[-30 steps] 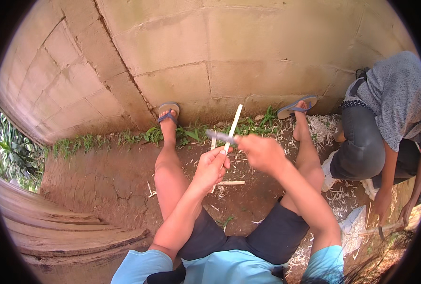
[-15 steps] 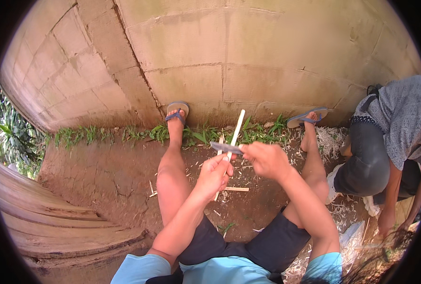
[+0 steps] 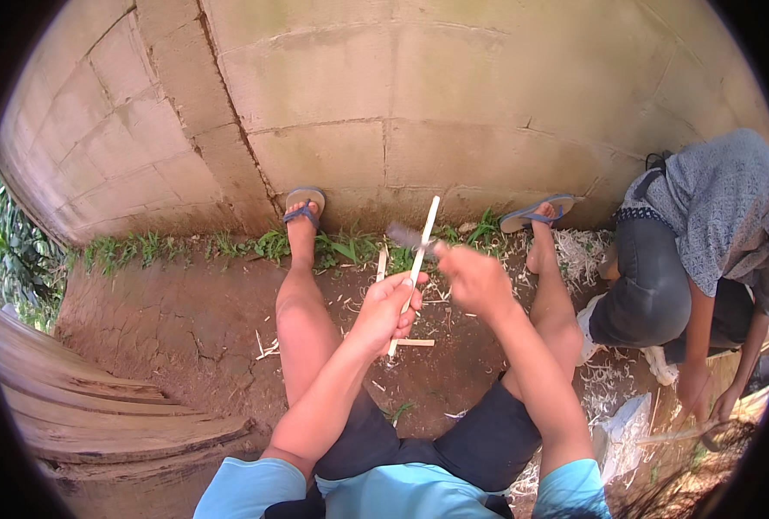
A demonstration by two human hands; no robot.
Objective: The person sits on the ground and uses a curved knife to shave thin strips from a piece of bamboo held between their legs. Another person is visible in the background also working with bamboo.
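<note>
My left hand is closed round the lower part of a pale, thin wooden strip, which stands up at a slant between thumb and fingers. In my right hand is a knife, gripped by its handle. Its grey blade is blurred by motion and crosses the strip above my left hand. The fingers of my right hand hide most of the handle. Below both hands, more pale wooden pieces and thin shavings lie on the brown soil.
A block wall rises in front, with grass along its foot. My sandalled feet rest near it. Close on the right a person crouches beside heaped shavings and a white sack. Stacked wood stands at left.
The knife has shifted a little up along the strip, its blade now blurred and tilted differently. Both hands keep their hold. The whole view has moved slightly; the other person's hands are more visible.
</note>
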